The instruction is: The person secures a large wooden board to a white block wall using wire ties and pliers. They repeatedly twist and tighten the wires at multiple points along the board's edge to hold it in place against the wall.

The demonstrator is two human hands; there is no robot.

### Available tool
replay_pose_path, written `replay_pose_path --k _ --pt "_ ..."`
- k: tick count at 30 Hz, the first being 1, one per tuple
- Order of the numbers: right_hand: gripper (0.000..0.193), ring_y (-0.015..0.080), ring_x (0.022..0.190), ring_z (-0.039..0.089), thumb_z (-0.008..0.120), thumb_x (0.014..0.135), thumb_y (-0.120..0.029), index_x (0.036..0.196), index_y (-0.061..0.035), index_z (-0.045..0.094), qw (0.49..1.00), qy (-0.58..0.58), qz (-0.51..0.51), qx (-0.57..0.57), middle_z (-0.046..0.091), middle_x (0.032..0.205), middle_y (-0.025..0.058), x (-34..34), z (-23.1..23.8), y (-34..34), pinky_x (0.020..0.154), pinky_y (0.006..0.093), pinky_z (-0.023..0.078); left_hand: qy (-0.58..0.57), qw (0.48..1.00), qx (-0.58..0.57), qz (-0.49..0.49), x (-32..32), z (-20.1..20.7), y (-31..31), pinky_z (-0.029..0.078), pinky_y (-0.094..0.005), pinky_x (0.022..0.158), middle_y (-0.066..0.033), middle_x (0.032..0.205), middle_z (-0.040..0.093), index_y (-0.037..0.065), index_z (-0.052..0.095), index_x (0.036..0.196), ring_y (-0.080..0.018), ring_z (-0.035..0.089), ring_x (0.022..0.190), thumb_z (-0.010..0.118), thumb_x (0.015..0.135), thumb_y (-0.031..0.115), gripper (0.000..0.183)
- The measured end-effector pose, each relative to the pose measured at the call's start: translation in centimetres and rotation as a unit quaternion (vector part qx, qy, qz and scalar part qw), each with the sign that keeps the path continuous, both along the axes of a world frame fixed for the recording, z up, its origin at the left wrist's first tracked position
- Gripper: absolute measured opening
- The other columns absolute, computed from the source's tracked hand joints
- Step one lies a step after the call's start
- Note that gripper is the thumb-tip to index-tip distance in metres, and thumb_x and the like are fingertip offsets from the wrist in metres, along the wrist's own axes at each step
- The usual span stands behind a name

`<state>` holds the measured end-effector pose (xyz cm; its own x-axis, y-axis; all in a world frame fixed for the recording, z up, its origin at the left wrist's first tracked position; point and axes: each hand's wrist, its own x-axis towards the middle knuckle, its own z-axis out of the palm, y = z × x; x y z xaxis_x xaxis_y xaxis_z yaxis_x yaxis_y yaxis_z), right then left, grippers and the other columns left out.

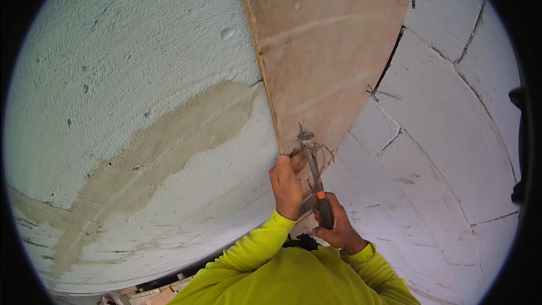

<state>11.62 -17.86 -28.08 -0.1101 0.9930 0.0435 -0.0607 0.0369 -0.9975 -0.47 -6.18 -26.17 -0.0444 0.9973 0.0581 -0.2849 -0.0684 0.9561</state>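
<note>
My right hand is wrapped round the dark handle of a hammer, which has an orange band on its grip. The hammer's metal head lies against the lower part of a plywood board, among bent tie wires. My left hand is closed at the board's lower left edge, just left of the hammer. Its fingers curl in close to the wood, and what they grip is hidden.
Left of the board spreads a rough white wall with a damp-looking grey-brown patch. White block wall with dark joints lies to the right. Another twisted wire sticks out at the board's right edge. Timber pieces show at the lower left.
</note>
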Motion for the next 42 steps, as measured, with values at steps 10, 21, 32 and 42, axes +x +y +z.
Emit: replay_pose_path --k 10,21,32,42 --pt "0.069 0.0177 0.079 0.052 0.07 0.069 -0.006 0.132 -0.0013 0.041 0.987 -0.068 0.074 0.126 0.055 0.092 0.0084 3.5 -0.7 5.8 0.075 0.0298 0.046 -0.028 0.999 -0.02 -0.027 0.3 1.3 -0.4 0.051 -0.0422 0.097 -0.0215 0.115 0.069 -0.007 0.053 0.13 -0.0307 0.068 0.109 0.023 0.109 0.048 0.067" --pt "0.063 0.0122 0.078 0.046 0.069 0.071 -0.002 0.128 -0.0031 0.045 0.987 0.06 0.14 -0.052 0.046 0.091 0.0025 4.5 -0.3 3.1 0.072 0.0267 0.043 -0.063 0.997 -0.006 -0.04 0.2 1.2 -0.4 0.052 -0.0404 0.096 -0.0214 0.116 0.069 -0.01 0.059 0.119 -0.0275 0.068 0.105 0.028 0.11 0.041 0.06" --pt "0.068 0.0141 0.065 0.046 0.068 0.067 -0.025 0.125 -0.0048 0.038 0.714 0.569 0.352 -0.206 0.04 0.086 0.0055 -0.1 4.7 -3.3 0.042 0.0252 0.035 -0.299 0.818 -0.074 -0.485 -1.3 1.9 -3.8 0.046 -0.053 0.102 -0.024 0.131 0.059 -0.005 0.041 0.141 -0.0397 0.058 0.122 0.054 0.089 0.069 0.091" --pt "0.076 0.0258 0.066 0.059 0.073 0.067 -0.028 0.129 0.0039 0.041 0.696 0.571 0.428 -0.084 0.053 0.085 0.0148 -1.8 -1.9 1.8 0.038 0.0297 0.042 -0.281 0.804 -0.095 -0.515 -1.3 3.6 -1.7 0.05 -0.0502 0.084 -0.0037 0.078 0.045 0.008 0.046 0.093 -0.021 0.053 0.072 0.062 0.091 0.025 0.023"
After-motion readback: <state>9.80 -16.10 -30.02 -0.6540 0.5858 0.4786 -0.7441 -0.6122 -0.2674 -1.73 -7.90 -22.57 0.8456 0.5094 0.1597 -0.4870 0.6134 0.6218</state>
